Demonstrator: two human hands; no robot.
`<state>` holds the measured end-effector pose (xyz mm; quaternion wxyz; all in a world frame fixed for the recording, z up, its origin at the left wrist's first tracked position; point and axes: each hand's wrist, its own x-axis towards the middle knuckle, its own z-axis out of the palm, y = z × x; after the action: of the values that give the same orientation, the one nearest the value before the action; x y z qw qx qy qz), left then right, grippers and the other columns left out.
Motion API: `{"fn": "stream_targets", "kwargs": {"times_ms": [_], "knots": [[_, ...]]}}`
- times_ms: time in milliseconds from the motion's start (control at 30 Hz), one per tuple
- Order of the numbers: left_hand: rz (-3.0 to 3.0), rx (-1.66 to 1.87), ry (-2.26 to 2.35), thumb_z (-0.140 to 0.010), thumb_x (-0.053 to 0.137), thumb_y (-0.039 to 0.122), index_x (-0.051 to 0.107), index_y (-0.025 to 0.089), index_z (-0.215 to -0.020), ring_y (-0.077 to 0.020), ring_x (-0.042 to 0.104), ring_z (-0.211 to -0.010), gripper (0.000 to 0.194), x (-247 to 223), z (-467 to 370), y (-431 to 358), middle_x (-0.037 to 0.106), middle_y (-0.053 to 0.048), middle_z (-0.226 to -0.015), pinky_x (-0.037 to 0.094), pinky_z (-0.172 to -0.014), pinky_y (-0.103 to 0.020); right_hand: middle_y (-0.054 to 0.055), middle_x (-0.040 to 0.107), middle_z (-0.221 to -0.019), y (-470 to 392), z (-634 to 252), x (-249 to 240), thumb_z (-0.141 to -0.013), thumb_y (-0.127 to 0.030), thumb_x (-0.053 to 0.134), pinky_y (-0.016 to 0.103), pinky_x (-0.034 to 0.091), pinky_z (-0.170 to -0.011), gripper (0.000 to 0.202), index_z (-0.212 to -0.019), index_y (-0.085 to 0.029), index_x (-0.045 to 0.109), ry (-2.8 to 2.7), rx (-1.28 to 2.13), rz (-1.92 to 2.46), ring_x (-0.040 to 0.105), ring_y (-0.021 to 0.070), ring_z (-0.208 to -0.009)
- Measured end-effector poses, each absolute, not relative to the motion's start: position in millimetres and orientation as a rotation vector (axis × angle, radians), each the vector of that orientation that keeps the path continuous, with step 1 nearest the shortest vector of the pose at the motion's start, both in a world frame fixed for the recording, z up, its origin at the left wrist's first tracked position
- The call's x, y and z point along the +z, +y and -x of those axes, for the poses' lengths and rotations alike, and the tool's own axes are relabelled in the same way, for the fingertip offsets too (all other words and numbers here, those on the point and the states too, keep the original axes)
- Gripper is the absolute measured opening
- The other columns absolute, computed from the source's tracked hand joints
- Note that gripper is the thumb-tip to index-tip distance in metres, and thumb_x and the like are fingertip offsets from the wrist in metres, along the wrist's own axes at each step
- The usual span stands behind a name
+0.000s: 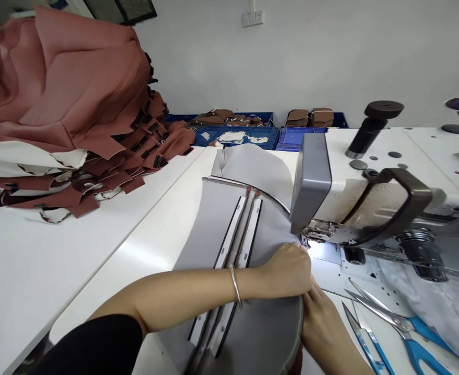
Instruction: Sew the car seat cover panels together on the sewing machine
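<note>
A large grey fabric piece (198, 234) lies on the white table, its right edge under the sewing machine head (311, 182). Two pale strips with slots (249, 234) run along its middle seam. My left hand (290, 268), with a silver bangle at the wrist, has its fingers curled on the fabric edge close to the lit needle area. Just below and to the right, my right hand (313, 302) grips the same edge from the side; its fingers are partly hidden behind my left hand.
Blue-handled scissors (412, 325) and smaller snips (364, 333) lie right of my right hand, beside clear plastic (432, 302). Reddish-brown fabric pieces (77, 88) are piled high at the left. Blue crates (237, 136) with brown pieces stand by the wall.
</note>
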<state>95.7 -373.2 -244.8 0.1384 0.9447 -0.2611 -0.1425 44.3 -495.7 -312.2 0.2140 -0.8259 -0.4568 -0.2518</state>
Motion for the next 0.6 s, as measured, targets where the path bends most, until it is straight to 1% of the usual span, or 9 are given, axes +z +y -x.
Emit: {"fn": "stream_targets", "kwargs": {"times_ms": [33,100,167,200,267,333,400,500,600], "knots": [[-2.735,-0.384,-0.707,-0.072,0.046,0.012,0.061,0.011,-0.08,-0.0234,0.052,-0.079,0.017,-247,-95,-375,0.06,-0.015,-0.085,0.043,-0.073,-0.035,0.022,0.058,-0.108,-496,-45,-312,-0.08,-0.003,0.041,0.054,0.047,-0.092,0.034,-0.106,-0.007,0.063,-1.276,-0.711,2.283,0.046,0.0313,-0.117],[-2.748,-0.349,-0.603,-0.073,0.045,0.012,0.06,0.01,-0.083,-0.0232,0.052,-0.082,0.018,-247,-93,-377,0.06,-0.015,-0.086,0.043,-0.076,-0.034,0.018,0.062,-0.094,-496,-43,-310,-0.077,-0.001,0.043,0.052,0.048,-0.089,0.03,-0.091,-0.012,0.067,-1.282,-0.719,2.281,0.052,0.0299,-0.108],[-2.749,-0.368,-0.527,-0.072,0.045,0.013,0.059,0.01,-0.086,-0.0229,0.051,-0.088,0.02,-242,-90,-378,0.06,-0.014,-0.09,0.043,-0.079,-0.033,0.015,0.064,-0.084,-496,-37,-305,-0.074,0.0,0.047,0.049,0.05,-0.086,0.025,-0.076,-0.014,0.067,-1.303,-0.674,2.308,0.056,0.0288,-0.097],[-2.744,-0.42,-0.498,-0.072,0.046,0.015,0.059,0.01,-0.088,-0.023,0.052,-0.091,0.021,-237,-88,-376,0.06,-0.013,-0.093,0.043,-0.079,-0.032,0.015,0.065,-0.083,-497,-32,-301,-0.073,0.0,0.048,0.048,0.05,-0.085,0.023,-0.073,-0.014,0.066,-1.318,-0.648,2.326,0.057,0.0283,-0.093],[-2.717,-0.635,-0.418,-0.07,0.051,0.021,0.057,0.01,-0.097,-0.024,0.054,-0.093,0.03,-224,-82,-371,0.06,-0.014,-0.1,0.045,-0.074,-0.031,0.017,0.066,-0.091,-499,-20,-293,-0.073,-0.005,0.051,0.045,0.051,-0.084,0.02,-0.079,-0.012,0.068,-1.371,-0.614,2.37,0.058,0.0291,-0.093],[-2.655,-0.894,-0.341,-0.067,0.055,0.025,0.054,0.01,-0.11,-0.0258,0.057,-0.092,0.045,-211,-75,-365,0.06,-0.015,-0.105,0.046,-0.068,-0.03,0.019,0.065,-0.099,-500,-8,-289,-0.072,-0.008,0.05,0.043,0.051,-0.084,0.025,-0.089,-0.006,0.068,-1.401,-0.657,2.411,0.058,0.0305,-0.097],[-2.611,-1.053,-0.307,-0.067,0.057,0.023,0.047,0.01,-0.124,-0.0279,0.059,-0.094,0.059,-202,-68,-361,0.059,-0.017,-0.111,0.047,-0.067,-0.031,0.02,0.065,-0.102,-500,2,-292,-0.072,-0.009,0.049,0.041,0.051,-0.083,0.028,-0.092,-0.004,0.068,-1.407,-0.722,2.434,0.058,0.0302,-0.099],[-2.625,-1.116,-0.341,-0.07,0.055,0.018,0.026,0.006,-0.14,-0.0304,0.056,-0.101,0.077,-197,-61,-364,0.051,-0.022,-0.124,0.047,-0.07,-0.031,0.021,0.066,-0.096,-496,11,-308,-0.071,-0.01,0.048,0.042,0.05,-0.083,0.027,-0.088,-0.004,0.069,-1.376,-0.752,2.428,0.059,0.0303,-0.097],[-2.649,-1.124,-0.373,-0.072,0.054,0.019,0.013,0.001,-0.144,-0.0304,0.053,-0.106,0.084,-202,-59,-373,0.045,-0.025,-0.129,0.046,-0.073,-0.031,0.024,0.065,-0.092,-491,14,-324,-0.069,-0.013,0.053,0.049,0.047,-0.084,0.024,-0.081,-0.005,0.071,-1.252,-0.722,2.419,0.057,0.034,-0.097]]}}
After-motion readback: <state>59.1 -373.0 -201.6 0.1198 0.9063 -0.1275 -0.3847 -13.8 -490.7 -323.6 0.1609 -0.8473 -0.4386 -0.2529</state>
